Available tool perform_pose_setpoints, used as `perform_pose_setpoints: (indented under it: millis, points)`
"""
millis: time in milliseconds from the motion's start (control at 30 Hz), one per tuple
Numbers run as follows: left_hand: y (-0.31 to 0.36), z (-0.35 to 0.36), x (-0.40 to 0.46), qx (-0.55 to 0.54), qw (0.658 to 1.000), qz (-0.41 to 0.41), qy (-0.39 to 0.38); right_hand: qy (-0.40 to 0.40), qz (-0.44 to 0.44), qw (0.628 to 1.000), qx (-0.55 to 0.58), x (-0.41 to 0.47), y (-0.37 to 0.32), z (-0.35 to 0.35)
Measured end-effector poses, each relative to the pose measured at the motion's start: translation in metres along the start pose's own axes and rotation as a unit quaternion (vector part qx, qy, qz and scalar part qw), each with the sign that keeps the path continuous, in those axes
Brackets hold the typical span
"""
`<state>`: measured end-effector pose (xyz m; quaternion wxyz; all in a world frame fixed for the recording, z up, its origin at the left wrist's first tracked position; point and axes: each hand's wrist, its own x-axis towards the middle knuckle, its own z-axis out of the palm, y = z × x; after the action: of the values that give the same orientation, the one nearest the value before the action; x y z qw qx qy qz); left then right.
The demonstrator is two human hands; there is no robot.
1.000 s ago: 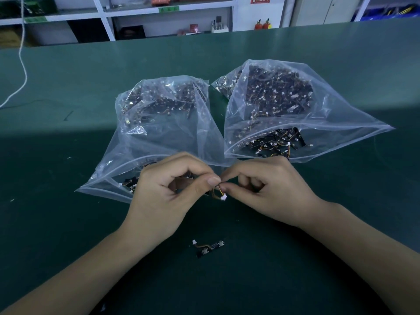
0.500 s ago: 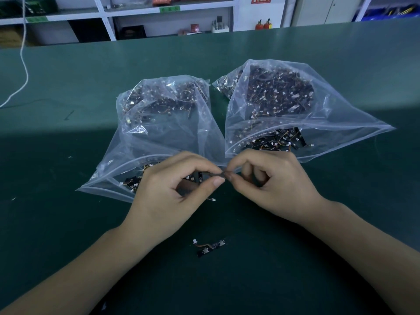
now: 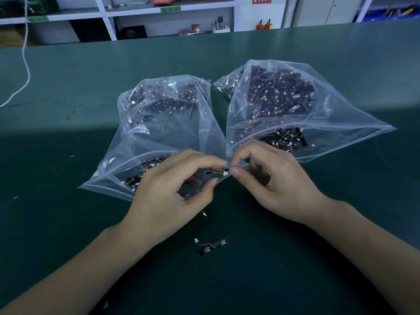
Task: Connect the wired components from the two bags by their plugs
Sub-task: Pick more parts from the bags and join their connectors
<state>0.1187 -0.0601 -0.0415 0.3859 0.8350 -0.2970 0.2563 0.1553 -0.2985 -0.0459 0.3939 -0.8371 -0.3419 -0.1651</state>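
Note:
Two clear plastic bags lie open on the green table, the left bag [image 3: 159, 123] and the right bag [image 3: 295, 110], each full of small black boards with orange wires and white plugs. My left hand [image 3: 172, 192] and my right hand [image 3: 272, 178] meet in front of the bags. Between their fingertips they pinch a wired component [image 3: 221, 172] with a white plug at my right thumb. A second white plug [image 3: 204, 214] dangles below my left hand. One joined pair of boards [image 3: 212, 245] lies on the table near me.
A white cable [image 3: 25, 64] runs over the table's far left. Shelves [image 3: 136, 12] with boxes stand behind the table's far edge. Tiny white scraps dot the mat.
Both hands have risen slightly toward the bags. The white plug that hung under my fingers is now held between the two hands' fingertips. The pair on the table has not moved.

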Motion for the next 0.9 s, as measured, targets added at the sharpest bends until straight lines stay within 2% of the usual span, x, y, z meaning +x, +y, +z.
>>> perform_pose_setpoints:
  millis: [400,900]
  points:
    - [0.0012,-0.0011,0.0019,-0.02,0.999,-0.007,0.044,0.017,-0.023,1.0,-0.001,0.0012,-0.0047,-0.0018]
    - [0.0041,-0.0007,0.0014,-0.032,0.999,-0.007,0.019,0.025,-0.027,0.999,-0.005,0.0016,-0.0086,-0.0008]
